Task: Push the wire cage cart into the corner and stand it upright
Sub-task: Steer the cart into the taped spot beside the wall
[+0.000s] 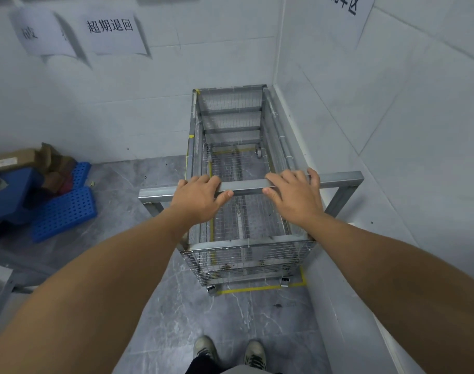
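The wire cage cart [231,112] is a tall open-topped mesh box on small castors, standing in the room's corner with its far end at the back wall and its right side along the right wall. It sits inside a yellow tape rectangle [257,288] on the grey floor. A square-tube metal handle bar [338,178] juts from its near end. My left hand [200,197] and my right hand [293,194] both wrap over this bar, fingers curled around it.
White tiled walls meet at the corner behind the cart, with paper signs [114,32] taped on them. Blue perforated plastic panels [64,209] and cardboard boxes [17,159] lie at the left wall. My shoes [229,352] stand on the marbled floor behind the cart.
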A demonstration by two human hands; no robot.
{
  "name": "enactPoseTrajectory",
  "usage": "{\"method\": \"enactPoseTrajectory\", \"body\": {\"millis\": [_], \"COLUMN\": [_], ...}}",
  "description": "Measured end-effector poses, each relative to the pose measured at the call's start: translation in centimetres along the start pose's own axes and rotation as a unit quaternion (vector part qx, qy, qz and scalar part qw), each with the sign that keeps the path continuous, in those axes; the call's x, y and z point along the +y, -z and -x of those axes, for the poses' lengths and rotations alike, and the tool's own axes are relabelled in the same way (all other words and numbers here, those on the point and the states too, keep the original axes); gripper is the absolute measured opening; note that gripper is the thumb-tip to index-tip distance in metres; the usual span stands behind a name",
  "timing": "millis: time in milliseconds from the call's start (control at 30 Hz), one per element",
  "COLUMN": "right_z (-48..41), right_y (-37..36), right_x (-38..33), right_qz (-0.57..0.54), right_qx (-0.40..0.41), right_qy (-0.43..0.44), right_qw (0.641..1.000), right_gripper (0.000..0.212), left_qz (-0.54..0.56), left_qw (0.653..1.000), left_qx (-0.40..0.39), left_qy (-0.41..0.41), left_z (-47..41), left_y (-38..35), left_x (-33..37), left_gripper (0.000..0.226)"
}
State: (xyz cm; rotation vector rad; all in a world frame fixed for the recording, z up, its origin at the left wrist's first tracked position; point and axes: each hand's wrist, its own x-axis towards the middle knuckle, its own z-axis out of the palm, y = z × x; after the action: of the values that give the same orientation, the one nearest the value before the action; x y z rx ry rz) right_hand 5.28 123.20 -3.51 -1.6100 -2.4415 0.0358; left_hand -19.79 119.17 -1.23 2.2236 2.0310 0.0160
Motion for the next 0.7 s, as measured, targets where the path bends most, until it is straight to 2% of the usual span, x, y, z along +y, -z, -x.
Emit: {"method": "enactPoseTrajectory", "body": {"millis": [200,500,600,700], "right_z": [0.4,0.9,1.0,0.8], "right_y": [-0.1,-1.0,-1.9,-2.7], "right_x": [-0.7,-4.4,-6.7,-9.3], "right_qz": [-0.004,0.023,0.000,-0.024], "right_qx": [0.013,0.051,0.055,0.073], "right_qy": [-0.024,-0.118,-0.171,-0.213], "right_qw": [1.000,0.991,0.984,0.974], "right_gripper": [0.047,0.058,0.060,0.066], "left_qz": [-0.013,-0.031,0.004,0.126], "left_qw": [0.999,0.996,0.994,0.985], "left_qx": [0.016,0.019,0.031,0.050], "left_qy": [-0.036,-0.084,-0.100,-0.103], "left_z": [0.4,2.3,2.7,2.9], "left_y": [0.1,0.9,0.7,-0.3], "left_x": [-1.4,-9.8,-12.4,-14.7], "left_gripper": [0.057,0.049,0.048,0.053]}}
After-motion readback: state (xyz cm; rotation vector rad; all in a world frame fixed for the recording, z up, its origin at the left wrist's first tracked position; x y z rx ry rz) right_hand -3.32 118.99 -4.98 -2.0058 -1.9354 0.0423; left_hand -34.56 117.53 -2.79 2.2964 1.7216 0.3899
